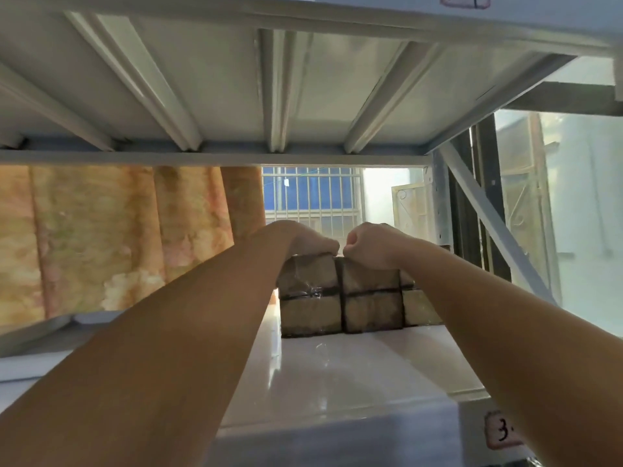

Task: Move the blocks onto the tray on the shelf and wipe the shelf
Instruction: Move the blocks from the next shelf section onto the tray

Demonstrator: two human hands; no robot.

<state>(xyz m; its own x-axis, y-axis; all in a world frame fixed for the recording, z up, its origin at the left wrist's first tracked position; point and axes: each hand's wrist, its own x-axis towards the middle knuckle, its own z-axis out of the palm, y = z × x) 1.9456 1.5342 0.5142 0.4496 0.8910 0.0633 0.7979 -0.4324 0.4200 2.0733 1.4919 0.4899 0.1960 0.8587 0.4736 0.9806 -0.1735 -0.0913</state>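
A stack of brown blocks, wrapped in clear film and split by dark seams, stands at the back of the glossy white shelf. My left hand lies curled over the top left block. My right hand is closed over the top of the block beside it. Both forearms reach in from the near edge and hide parts of the stack. A grey metal tray rests on the shelf at the far left, partly behind my left arm.
The ribbed underside of the upper shelf hangs low overhead. A diagonal brace and upright close the right side. An orange patterned curtain and a barred window lie behind. A label marked 3 sits on the shelf's front edge.
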